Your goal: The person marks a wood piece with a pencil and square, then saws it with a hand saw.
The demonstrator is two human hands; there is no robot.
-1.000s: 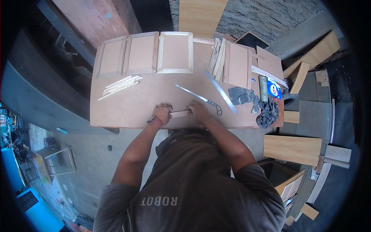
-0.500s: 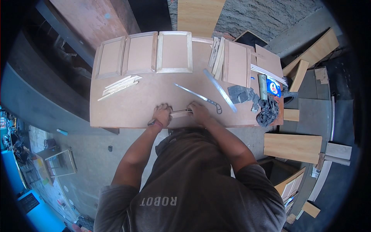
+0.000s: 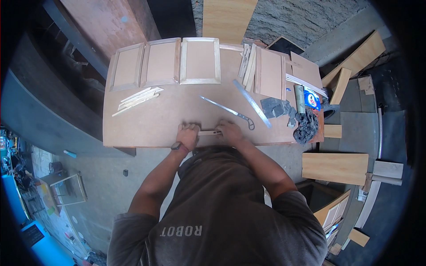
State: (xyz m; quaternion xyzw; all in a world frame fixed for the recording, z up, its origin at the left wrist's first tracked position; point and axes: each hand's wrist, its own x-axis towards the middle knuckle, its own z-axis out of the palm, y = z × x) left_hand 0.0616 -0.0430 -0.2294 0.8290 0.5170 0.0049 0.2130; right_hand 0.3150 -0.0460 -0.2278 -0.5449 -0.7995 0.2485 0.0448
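Close to the front edge of the worktable [image 3: 168, 119], a short pale wooden strip [image 3: 207, 133] lies crosswise between my hands. My left hand [image 3: 188, 135] is closed over its left end, with a dark watch on that wrist. At the other end, the bent fingers of my right hand [image 3: 230, 132] grip the strip. Something small and dark shows by those fingertips, too small to name. Just beyond my right hand lies a narrow handsaw [image 3: 227, 109] with a dark looped handle. Farther off is a metal ruler [image 3: 251, 104], tilted on the tabletop.
Framed panels [image 3: 200, 60] line the table's back edge. Thin wood strips [image 3: 137, 101] lie at left, longer strips [image 3: 250, 68] near another panel [image 3: 270, 73]. At right are grey sandpaper sheets [image 3: 275, 107], a roll [image 3: 300, 98], a blue package [image 3: 312, 100] and a dark crumpled cloth [image 3: 306, 127].
My left hand has shifted slightly right and nearer my body. The wooden strip has levelled out and moved a little nearer me. My right hand stays at its end.
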